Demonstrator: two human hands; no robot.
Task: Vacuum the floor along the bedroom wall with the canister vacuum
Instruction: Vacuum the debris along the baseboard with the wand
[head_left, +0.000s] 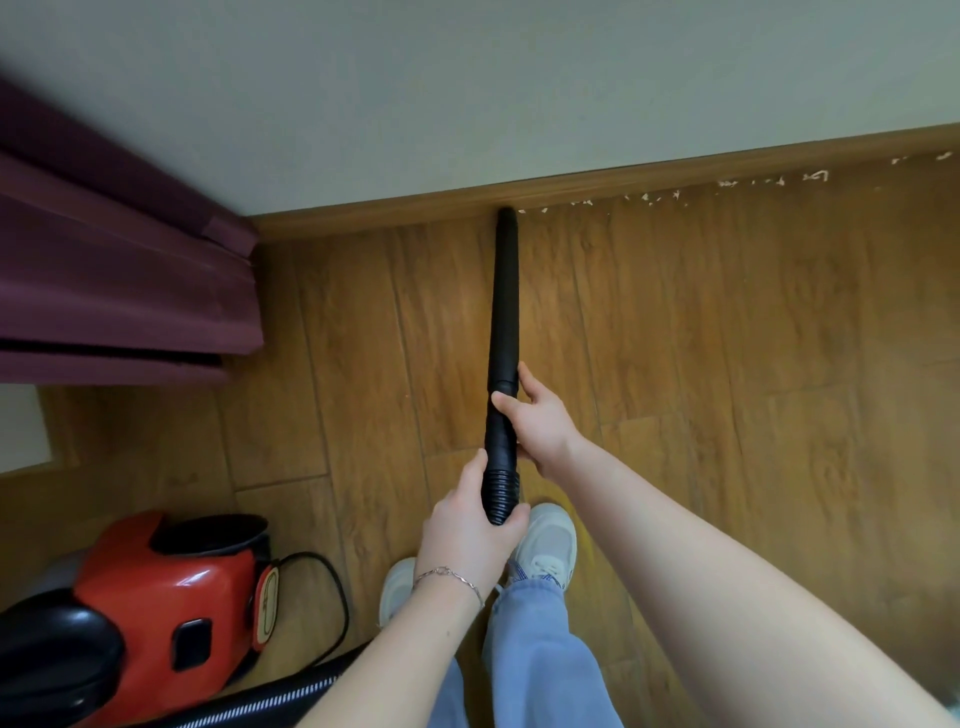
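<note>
1. Wooden plank floor (727, 338) fills most of the view, and it meets a pale wall (467, 78) along a brown baseboard (623, 176).
2. Small white scraps (649, 196) lie in a line on the floor just beside the baseboard, to the right of the nozzle tip; they are too small to count or to identify.
3. One black vacuum wand (505, 301) points from the hands to the baseboard, and its tip touches the floor at the baseboard edge.
4. The right hand (540, 421) is wrapped around the wand, thumb on top, fingers closed on the far side.
5. The left hand (467, 540) is closed around the ribbed hose end (500, 493) just behind the wand; a thin bracelet (449, 576) is on its wrist.
6. One red and black canister vacuum (156, 608) stands on the floor at the lower left, partly cut off by the picture edge; a black cord (332, 592) curves beside it.
7. The hose (270, 699) leaves the frame at the bottom, so its connection is hidden.
8. Dark purple curtains (114, 270) hang at the left, blurred and cut off.
9. Two white sneakers (545, 540) and blue jeans (535, 660) show below the hands; the left shoe is half hidden by the forearm.
</note>
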